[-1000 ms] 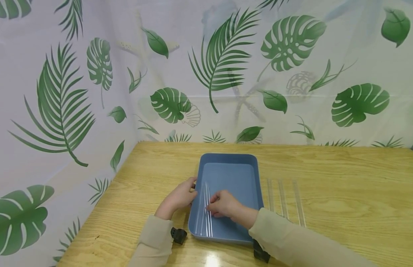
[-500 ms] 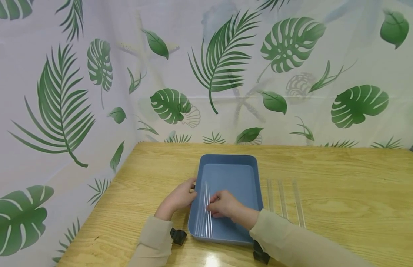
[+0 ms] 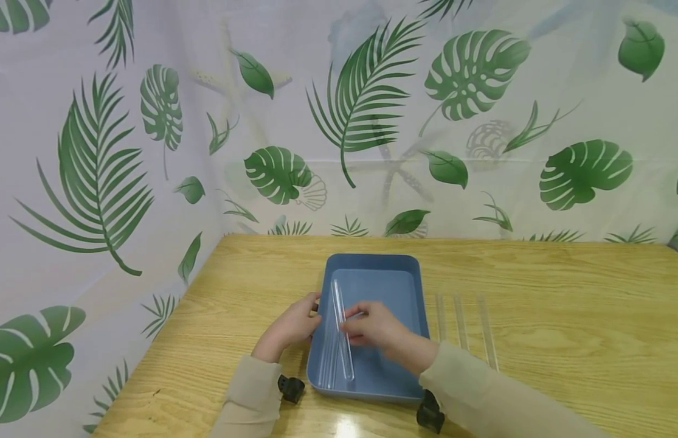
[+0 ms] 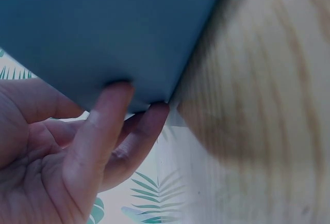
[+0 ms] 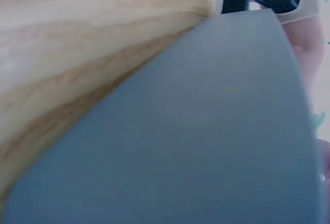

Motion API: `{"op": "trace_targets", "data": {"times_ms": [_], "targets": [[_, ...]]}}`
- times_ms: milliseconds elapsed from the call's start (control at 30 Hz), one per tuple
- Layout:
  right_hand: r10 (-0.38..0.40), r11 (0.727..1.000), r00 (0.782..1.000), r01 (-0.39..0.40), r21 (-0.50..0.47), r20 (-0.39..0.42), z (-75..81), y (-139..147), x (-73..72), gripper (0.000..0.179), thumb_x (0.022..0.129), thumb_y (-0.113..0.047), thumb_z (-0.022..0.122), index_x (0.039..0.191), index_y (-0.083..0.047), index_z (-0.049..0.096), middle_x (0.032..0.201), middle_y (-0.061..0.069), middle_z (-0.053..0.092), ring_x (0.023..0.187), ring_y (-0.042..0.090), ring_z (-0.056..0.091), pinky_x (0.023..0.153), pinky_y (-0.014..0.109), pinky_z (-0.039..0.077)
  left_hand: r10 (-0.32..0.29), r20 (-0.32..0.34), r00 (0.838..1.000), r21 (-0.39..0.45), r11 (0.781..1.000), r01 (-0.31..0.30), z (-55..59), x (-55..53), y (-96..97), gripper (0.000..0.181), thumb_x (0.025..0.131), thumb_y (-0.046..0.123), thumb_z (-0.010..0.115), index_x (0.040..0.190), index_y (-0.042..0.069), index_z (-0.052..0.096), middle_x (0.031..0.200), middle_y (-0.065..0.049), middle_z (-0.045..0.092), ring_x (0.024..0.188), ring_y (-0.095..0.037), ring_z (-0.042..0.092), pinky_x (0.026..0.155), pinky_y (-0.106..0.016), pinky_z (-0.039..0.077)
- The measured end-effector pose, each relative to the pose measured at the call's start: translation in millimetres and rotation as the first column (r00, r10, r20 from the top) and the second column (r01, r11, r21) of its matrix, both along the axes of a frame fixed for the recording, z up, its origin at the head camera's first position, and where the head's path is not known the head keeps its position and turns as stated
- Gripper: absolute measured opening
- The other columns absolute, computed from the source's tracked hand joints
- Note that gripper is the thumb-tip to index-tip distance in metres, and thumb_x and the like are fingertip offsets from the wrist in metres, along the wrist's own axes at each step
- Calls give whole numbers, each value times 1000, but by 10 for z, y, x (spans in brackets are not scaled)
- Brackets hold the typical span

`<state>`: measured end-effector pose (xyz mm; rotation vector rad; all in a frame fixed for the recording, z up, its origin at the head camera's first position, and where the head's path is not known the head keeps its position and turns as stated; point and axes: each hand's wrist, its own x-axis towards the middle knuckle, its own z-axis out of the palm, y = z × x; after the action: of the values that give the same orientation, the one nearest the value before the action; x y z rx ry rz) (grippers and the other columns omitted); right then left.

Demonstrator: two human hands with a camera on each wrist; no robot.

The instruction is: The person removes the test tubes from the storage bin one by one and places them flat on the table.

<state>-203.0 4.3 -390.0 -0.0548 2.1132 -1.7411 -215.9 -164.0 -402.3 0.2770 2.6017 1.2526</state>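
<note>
A blue rectangular tray stands on the wooden table. My left hand grips its left side, with fingers against the outer wall and the thumb at the rim. Inside the tray, my right hand pinches a long, thin clear tube between thumb and fingers, slightly tilted. More clear tubes lie to its left along the tray's left wall; their edges blur together. In the right wrist view the tray's wall hides most of the right hand.
To the right of the tray, three clear tubes lie apart on the wooden table, partly covered by the right sleeve. A leaf-patterned cloth hangs behind and on the left.
My right hand has lifted slightly, and the pinched tube has shifted up and away from the others, now tilted. My left hand stays at the tray's side.
</note>
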Motion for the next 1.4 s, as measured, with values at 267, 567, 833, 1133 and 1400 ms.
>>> {"op": "trace_targets", "data": {"times_ms": [267,567,833,1133,1400], "targets": [[-60,995,998,61,-83,13,54,91,-6,18,80,-1,60,96,6,57,80,11,59,67,16,57,64,32,51,3,-5,1000,-17,1000,-3,-4,15,5,46,90,1,40,134,-4,30,116,-25,47,85,-26,54,55,-32,47],[-95,988,995,97,-123,21,76,184,5,18,81,-2,60,97,7,58,87,12,58,71,17,58,68,33,50,-6,-12,1000,-8,1000,6,-4,23,12,46,90,2,40,134,-4,29,116,-26,47,86,-26,55,55,-32,47],[-114,987,993,114,-114,6,79,350,38,19,82,-1,59,99,8,58,89,13,59,72,16,59,70,33,50,-16,-7,1000,2,1000,16,-17,11,14,46,90,2,40,134,-4,29,116,-25,47,84,-25,55,56,-32,47],[-101,990,995,101,-93,5,79,634,37,24,83,-4,58,101,10,54,87,10,58,74,15,59,71,31,49,-10,1,1000,11,1000,10,0,21,13,46,90,2,39,135,-3,29,117,-26,47,88,-27,55,58,-32,48],[-64,993,998,63,-95,-2,108,834,39,19,83,-4,57,97,9,54,81,6,58,71,13,58,69,28,49,-6,9,1000,11,1000,6,-6,11,5,46,91,2,39,135,-3,28,117,-26,46,84,-26,55,57,-32,48]]}}
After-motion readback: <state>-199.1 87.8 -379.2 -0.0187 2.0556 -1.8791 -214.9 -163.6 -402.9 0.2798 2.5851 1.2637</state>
